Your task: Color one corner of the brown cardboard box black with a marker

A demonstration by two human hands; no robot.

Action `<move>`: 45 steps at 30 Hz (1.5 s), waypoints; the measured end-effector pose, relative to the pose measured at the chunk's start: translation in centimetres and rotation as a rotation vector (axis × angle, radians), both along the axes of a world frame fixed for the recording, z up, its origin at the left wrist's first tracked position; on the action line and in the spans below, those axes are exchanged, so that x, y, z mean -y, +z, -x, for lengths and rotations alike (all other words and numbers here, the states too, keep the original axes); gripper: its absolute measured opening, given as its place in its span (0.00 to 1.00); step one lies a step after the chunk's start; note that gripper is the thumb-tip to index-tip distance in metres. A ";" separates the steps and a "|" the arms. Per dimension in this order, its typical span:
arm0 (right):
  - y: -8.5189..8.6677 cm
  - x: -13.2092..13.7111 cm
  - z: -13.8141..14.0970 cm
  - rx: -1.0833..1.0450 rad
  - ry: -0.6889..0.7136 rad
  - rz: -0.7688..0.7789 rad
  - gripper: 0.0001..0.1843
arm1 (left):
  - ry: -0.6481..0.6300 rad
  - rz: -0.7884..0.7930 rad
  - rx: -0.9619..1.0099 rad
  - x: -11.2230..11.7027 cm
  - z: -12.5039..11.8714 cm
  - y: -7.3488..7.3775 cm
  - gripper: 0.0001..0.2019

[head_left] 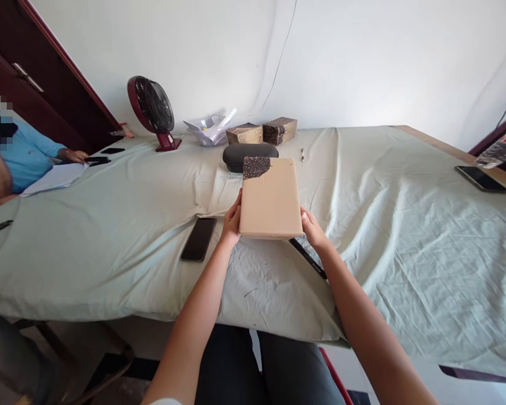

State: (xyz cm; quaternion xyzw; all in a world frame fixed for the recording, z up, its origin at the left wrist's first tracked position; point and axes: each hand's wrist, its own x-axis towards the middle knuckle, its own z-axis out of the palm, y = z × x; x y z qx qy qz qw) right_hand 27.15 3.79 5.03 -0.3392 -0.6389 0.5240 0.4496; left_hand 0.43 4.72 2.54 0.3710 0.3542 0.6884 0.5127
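A brown cardboard box (272,202) with a dark scribbled patch at its top left corner is held up between my two hands, over the table. My left hand (233,218) grips its left side, and my right hand (312,226) grips the right side; the fingertips are partly hidden by the box. Below and right of the box lies a thin black stick-like object (310,260), one end hidden. A dark phone (198,239) rests left of my left hand. Just behind the box sits a black hard case (250,154), partly covered by it.
Two scribbled cardboard boxes (244,135), a white basket with papers (211,132) and a red fan (156,112) stand along the wall. A pen (302,154) lies on the cloth-covered table (375,225). At left sits a person in blue (31,154) with papers. A tablet (481,178) lies far right.
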 end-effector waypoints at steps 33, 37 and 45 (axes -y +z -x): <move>1.0 -0.4 0.1 -0.203 -0.189 -0.127 0.53 | -0.287 -0.144 -0.200 2.0 -2.7 0.7 0.55; 0.9 -0.4 -0.2 -0.143 -0.200 -0.070 0.56 | -0.275 -0.128 -0.170 1.8 -2.7 0.8 0.54; 0.9 -0.3 -0.1 -0.089 -0.243 -0.057 0.54 | -0.131 -0.235 -0.188 1.5 -2.6 -0.6 0.53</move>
